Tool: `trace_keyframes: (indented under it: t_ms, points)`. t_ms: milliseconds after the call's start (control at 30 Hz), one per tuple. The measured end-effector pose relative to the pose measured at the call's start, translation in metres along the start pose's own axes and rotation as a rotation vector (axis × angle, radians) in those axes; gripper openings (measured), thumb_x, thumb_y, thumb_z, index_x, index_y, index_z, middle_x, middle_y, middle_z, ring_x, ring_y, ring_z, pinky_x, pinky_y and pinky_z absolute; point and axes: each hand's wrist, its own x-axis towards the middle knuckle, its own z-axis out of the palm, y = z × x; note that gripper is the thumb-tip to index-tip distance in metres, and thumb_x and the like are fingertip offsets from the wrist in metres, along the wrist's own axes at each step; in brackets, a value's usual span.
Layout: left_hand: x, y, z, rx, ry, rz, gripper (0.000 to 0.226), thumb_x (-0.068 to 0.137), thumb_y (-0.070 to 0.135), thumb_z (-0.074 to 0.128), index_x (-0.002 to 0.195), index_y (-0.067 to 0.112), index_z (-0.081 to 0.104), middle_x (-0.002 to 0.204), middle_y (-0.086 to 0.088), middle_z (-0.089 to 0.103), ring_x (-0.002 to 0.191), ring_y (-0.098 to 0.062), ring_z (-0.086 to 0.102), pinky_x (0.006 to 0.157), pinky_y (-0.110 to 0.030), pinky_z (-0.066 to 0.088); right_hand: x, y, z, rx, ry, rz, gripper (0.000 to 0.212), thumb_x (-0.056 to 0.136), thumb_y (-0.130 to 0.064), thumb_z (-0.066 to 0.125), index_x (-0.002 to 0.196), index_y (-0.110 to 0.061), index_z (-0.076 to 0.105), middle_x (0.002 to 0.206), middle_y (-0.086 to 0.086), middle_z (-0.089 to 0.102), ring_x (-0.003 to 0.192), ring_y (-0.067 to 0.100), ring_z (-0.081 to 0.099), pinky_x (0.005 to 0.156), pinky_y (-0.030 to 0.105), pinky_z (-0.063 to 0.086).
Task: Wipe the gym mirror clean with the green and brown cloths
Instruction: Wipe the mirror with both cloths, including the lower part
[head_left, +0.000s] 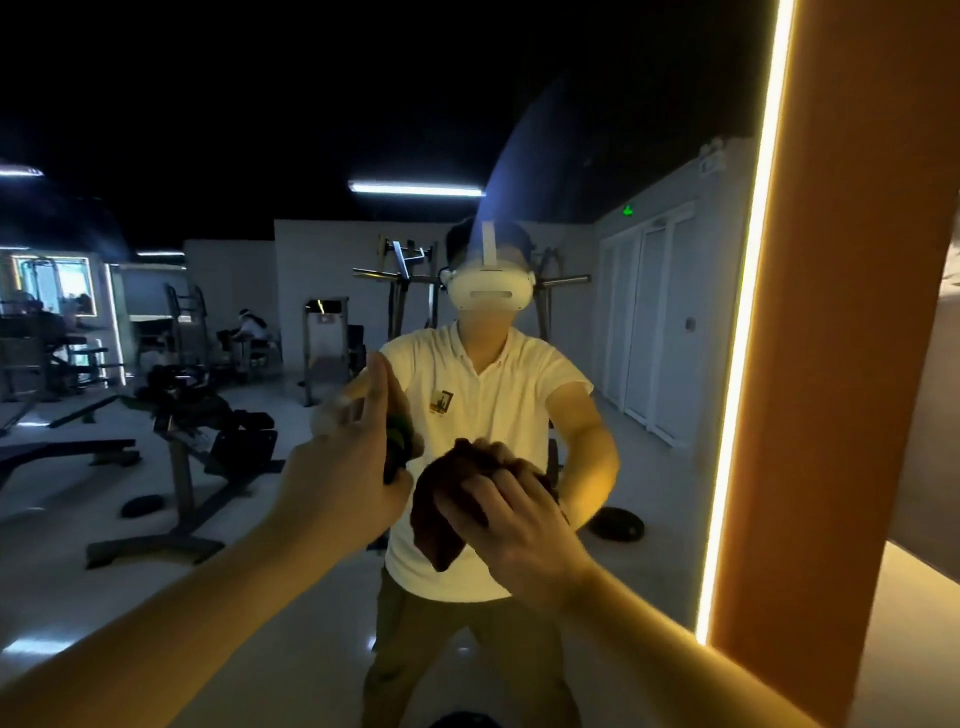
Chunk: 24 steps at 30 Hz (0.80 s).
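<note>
In the head view, your left hand (353, 462) lies flat, fingers straight, pressing the green cloth (401, 441) against the mirror (665, 519). Just beside it and lower, your right hand (514, 519) bunches the brown cloth (441, 519) in curled fingers on the glass. Most of the glass lies up and leftward, so I judge the left hand is nearer to it.

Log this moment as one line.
step: wipe | left hand: flat, presses green cloth to gym mirror | right hand: grips bunched brown cloth against glass
</note>
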Motion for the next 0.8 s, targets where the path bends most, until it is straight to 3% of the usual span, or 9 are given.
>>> trace_keyframes:
  t_ms: [67,167,233,333,400,500,600,700,800]
  points:
    - [0.002,-0.001,-0.004,0.051,0.010,0.008,0.122,0.093,0.047,0.065,0.153,0.022,-0.038,0.133,-0.016,0.061,0.058,-0.010,0.049,0.048,-0.020,0.039,0.023,0.037,-0.012,-0.073,0.001,-0.099,0.038,0.111,-0.017,0.030,0.136,-0.019,0.058,0.124,0.005,0.058,0.107,0.026,0.061,0.090,0.041,0.055]
    - [0.002,0.002,-0.010,0.072,0.001,0.022,0.120,0.093,0.047,0.064,0.155,0.019,-0.035,0.146,-0.014,0.052,0.060,-0.010,0.048,0.049,-0.019,0.037,0.102,0.111,-0.042,-0.187,0.254,0.191,0.032,0.098,-0.019,0.060,0.129,-0.020,0.065,0.123,0.007,0.059,0.107,0.026,0.058,0.087,0.036,0.051]
    - [0.000,0.002,-0.010,0.077,0.030,0.021,0.118,0.093,0.048,0.063,0.157,0.016,-0.031,0.142,-0.013,0.054,0.061,-0.010,0.048,0.053,-0.020,0.039,0.144,0.147,-0.061,-0.211,0.335,0.380,0.041,0.089,-0.016,0.070,0.130,-0.016,0.066,0.125,0.017,0.058,0.110,0.034,0.057,0.086,0.043,0.053]
    - [0.002,0.005,-0.021,0.048,0.176,0.078,0.112,0.088,0.045,0.070,0.163,0.016,-0.008,0.115,-0.016,0.068,0.068,-0.022,0.064,0.054,-0.025,0.044,0.152,0.130,-0.055,-0.100,0.452,0.544,0.052,0.083,-0.011,0.073,0.134,-0.017,0.063,0.135,0.013,0.040,0.119,0.035,0.050,0.093,0.047,0.053]
    - [0.012,0.008,-0.030,-0.018,0.253,0.124,0.113,0.083,0.035,0.081,0.164,0.015,0.004,0.101,-0.018,0.072,0.063,-0.026,0.067,0.052,-0.024,0.041,0.116,0.088,-0.034,-0.008,0.393,0.511,0.059,0.083,-0.010,0.074,0.140,-0.019,0.057,0.134,0.010,0.036,0.119,0.034,0.047,0.092,0.050,0.054]
    - [0.026,0.022,-0.045,-0.092,0.261,0.138,0.108,0.086,0.034,0.078,0.165,0.014,0.006,0.100,-0.014,0.074,0.053,-0.010,0.057,0.051,-0.014,0.035,0.046,0.044,-0.017,-0.021,0.184,0.232,0.050,0.091,-0.010,0.068,0.139,-0.019,0.056,0.125,0.011,0.044,0.113,0.035,0.054,0.086,0.051,0.056]
    - [0.033,0.035,-0.052,-0.097,0.255,0.104,0.102,0.092,0.038,0.071,0.165,0.015,0.003,0.080,0.005,0.058,0.049,0.004,0.036,0.047,-0.013,0.028,0.030,0.088,-0.036,-0.182,0.080,0.025,0.036,0.098,-0.016,0.056,0.133,-0.019,0.062,0.118,0.010,0.053,0.106,0.031,0.059,0.091,0.045,0.052]
    - [0.038,0.043,-0.051,-0.091,0.258,0.101,0.099,0.093,0.040,0.068,0.165,0.012,0.006,0.078,0.004,0.057,0.048,0.006,0.030,0.045,-0.014,0.025,0.067,0.173,-0.079,-0.332,0.271,0.310,0.034,0.098,-0.024,0.060,0.131,-0.014,0.065,0.118,0.017,0.061,0.101,0.034,0.062,0.086,0.043,0.050]
    - [0.043,0.047,-0.042,-0.108,0.258,0.094,0.103,0.091,0.039,0.070,0.165,0.014,0.003,0.086,-0.005,0.068,0.050,0.002,0.034,0.046,-0.015,0.028,0.090,0.213,-0.109,-0.269,0.373,0.595,0.049,0.094,-0.026,0.038,0.133,-0.011,0.063,0.126,0.021,0.058,0.108,0.037,0.059,0.086,0.044,0.052]
